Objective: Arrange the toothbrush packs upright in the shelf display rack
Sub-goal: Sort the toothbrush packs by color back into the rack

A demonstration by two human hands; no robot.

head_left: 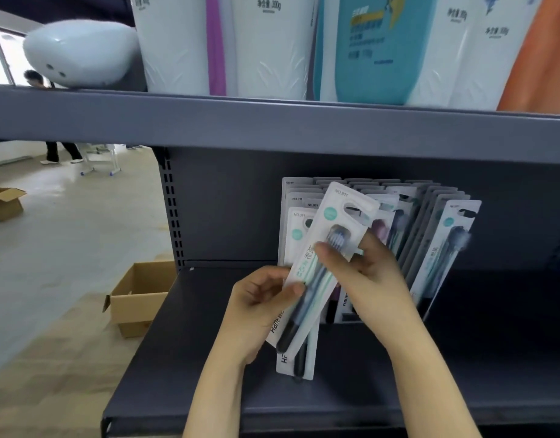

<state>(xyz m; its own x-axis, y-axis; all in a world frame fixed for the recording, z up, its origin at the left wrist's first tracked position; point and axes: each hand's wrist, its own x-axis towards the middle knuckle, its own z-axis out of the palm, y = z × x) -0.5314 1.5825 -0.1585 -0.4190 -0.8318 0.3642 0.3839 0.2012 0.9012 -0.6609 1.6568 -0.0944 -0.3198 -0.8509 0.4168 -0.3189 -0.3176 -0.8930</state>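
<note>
A white toothbrush pack marked NO.911 tilts to the right in front of the shelf. My left hand grips its lower part, together with several more packs stacked behind it. My right hand pinches the tilted pack near the brush head, thumb on its front. Behind, several packs stand leaning in rows in the display rack, and one pack leans at the right end.
The dark grey lower shelf spreads left and right of the rack. The shelf above carries white and teal bottles. Open cardboard boxes sit on the floor at the left. A person's legs stand far off.
</note>
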